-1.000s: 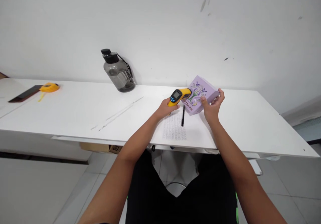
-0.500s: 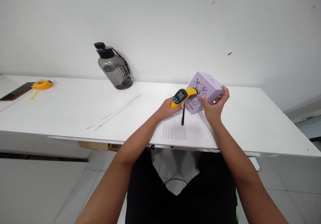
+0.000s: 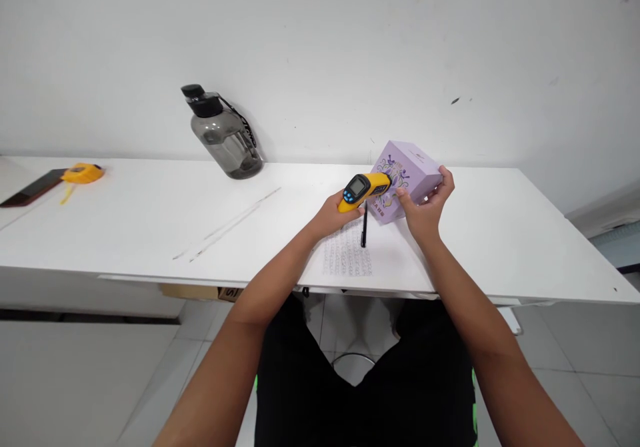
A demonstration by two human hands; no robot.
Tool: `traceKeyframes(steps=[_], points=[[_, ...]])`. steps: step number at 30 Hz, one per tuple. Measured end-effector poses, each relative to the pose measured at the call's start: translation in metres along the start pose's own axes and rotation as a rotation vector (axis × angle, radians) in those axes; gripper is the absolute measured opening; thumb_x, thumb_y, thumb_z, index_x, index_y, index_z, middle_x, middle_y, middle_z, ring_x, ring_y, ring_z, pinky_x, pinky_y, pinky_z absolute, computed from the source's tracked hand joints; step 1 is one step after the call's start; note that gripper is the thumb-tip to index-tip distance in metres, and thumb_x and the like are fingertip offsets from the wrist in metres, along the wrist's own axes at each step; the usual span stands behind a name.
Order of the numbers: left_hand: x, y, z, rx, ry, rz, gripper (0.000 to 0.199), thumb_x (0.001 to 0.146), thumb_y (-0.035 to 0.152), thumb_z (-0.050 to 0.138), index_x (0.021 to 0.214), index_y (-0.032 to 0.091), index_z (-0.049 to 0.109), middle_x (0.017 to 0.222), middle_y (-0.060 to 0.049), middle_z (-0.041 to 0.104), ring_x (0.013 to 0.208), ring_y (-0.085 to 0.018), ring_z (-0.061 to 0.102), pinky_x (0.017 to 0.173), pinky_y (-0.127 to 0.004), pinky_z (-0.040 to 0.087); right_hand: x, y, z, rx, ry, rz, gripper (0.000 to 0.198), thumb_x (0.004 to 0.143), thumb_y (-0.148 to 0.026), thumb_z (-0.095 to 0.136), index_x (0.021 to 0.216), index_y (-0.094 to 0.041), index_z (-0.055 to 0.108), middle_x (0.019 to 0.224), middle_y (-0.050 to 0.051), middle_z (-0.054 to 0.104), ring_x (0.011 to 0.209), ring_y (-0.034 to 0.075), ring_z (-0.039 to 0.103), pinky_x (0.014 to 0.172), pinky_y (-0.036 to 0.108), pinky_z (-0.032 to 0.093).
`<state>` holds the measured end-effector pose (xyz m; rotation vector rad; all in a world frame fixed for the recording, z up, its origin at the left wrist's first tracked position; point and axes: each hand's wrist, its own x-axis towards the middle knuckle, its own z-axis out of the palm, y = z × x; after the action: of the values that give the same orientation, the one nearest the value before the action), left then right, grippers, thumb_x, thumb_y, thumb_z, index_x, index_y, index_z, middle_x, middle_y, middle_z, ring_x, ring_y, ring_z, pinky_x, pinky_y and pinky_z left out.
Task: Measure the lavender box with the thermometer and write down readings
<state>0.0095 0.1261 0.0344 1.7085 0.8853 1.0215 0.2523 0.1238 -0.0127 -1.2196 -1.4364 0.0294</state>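
Observation:
My left hand [image 3: 333, 219] is wrapped round the handle of a yellow and black infrared thermometer [image 3: 366, 188], its small screen facing up toward me. The thermometer's front end points right and is at, or very close to, the flowered face of a lilac box [image 3: 407, 173]; I cannot tell whether they touch. My right hand [image 3: 426, 210] grips that box from its right side, thumb on the printed face, and the box is tilted. Below the thermometer a black pen [image 3: 364, 233] lies on a sheet of paper covered in handwriting [image 3: 345, 257].
A grey see-through water bottle [image 3: 225, 140] with a black cap stands near the wall. At the far left of the white table [image 3: 135, 227] lie a yellow tape measure [image 3: 83, 173] and a dark flat object [image 3: 35, 188]. The table's front edge runs just before my lap.
The view has shifted slightly. Both hands keep their holds on the thermometer and the box, with hardly any movement between them.

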Motion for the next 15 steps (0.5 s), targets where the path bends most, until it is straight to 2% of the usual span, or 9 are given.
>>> traceKeyframes(steps=[3,8,15], points=[[0.0,-0.002,0.0,0.001,-0.005,-0.008,0.038,0.071,0.04,0.079,0.099,0.016,0.067,0.089,-0.004,0.067,0.078,-0.016,0.058,0.073,-0.031,0.047,0.0,-0.001,0.0,0.036,0.004,0.024,0.102,0.089,-0.063,0.061,0.159,-0.042,-0.01,0.158,0.014,0.018,0.144,0.036,0.041,0.106,0.059,0.053],[0.0,-0.008,-0.001,0.01,-0.019,-0.043,0.031,0.072,0.041,0.079,0.085,0.016,0.067,0.075,0.0,0.061,0.068,-0.014,0.052,0.065,-0.029,0.043,-0.001,-0.008,0.001,0.152,0.031,0.085,0.1,0.083,-0.063,0.068,0.157,-0.04,0.004,0.158,0.014,0.021,0.145,0.036,0.041,0.106,0.059,0.052],[0.0,-0.011,0.0,0.026,-0.026,-0.04,0.037,0.073,0.042,0.077,0.097,0.015,0.072,0.095,-0.007,0.071,0.087,-0.02,0.062,0.077,-0.034,0.048,0.0,-0.016,0.004,0.284,0.125,0.112,0.097,0.071,-0.061,0.08,0.147,-0.037,0.025,0.153,0.011,0.029,0.142,0.033,0.044,0.111,0.059,0.047]])
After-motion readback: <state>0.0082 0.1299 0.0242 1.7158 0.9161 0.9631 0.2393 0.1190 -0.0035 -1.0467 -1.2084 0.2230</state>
